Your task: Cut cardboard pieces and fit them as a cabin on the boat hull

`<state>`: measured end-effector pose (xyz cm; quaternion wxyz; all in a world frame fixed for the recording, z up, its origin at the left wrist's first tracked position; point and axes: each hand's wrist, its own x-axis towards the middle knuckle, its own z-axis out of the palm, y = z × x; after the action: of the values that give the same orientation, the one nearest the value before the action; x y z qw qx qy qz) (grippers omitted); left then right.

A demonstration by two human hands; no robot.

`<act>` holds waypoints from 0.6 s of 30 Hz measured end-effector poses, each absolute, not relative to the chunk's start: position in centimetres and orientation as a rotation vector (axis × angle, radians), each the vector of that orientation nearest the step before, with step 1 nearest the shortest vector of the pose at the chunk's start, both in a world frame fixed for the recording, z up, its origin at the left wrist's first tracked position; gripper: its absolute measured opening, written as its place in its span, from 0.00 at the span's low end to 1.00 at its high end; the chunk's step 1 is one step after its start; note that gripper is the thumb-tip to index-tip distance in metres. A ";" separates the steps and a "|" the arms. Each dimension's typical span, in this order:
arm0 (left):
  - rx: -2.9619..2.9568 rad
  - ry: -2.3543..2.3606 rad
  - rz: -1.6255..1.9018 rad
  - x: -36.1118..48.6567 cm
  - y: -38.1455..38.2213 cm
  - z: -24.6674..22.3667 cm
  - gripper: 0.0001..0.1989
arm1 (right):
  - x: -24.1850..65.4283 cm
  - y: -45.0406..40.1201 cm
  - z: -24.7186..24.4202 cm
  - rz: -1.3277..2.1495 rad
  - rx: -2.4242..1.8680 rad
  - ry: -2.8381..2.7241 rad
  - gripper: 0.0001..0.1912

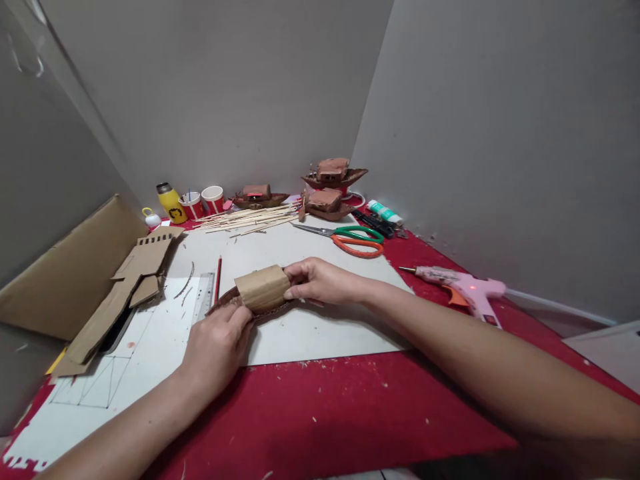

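Note:
Between my hands lies a small cardboard model boat, its hull brown with a rough edge. A curved piece of tan cardboard arches over its middle like a roof. My left hand grips the near left side of the hull, fingers closed over its edge. At the other end, my right hand pinches the right edge of the curved cardboard between thumb and fingers. The hull's right end is mostly hidden behind that hand. Just left of the boat are a red pencil and a clear ruler.
Scissors with green and orange handles lie beyond my right hand. A pink glue gun rests at the right. Thin wooden sticks, finished model boats and paper cups stand behind. Cut cardboard lies left.

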<state>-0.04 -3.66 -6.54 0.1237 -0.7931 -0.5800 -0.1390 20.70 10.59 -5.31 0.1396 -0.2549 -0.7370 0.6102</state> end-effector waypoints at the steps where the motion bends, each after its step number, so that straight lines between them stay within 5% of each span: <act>1: -2.326 -1.732 -0.465 -0.2 -3.7 -6.7 0.06 | 20.8 10.5 -5.4 1.767 -0.751 -2.130 0.01; 7: -2.358 -1.964 -0.756 -0.5 -3.9 -7.5 0.02 | 20.7 9.9 -5.3 1.802 -0.852 -2.095 0.02; 18: -2.296 -2.507 -1.439 0.8 -3.0 -7.6 0.10 | 20.2 9.2 -5.4 1.785 -0.982 -2.061 0.06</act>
<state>0.82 -3.02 -7.61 -0.2715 -0.5987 -0.6535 -0.3752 20.20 9.17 -5.37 0.1215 -0.3362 -0.7059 0.6115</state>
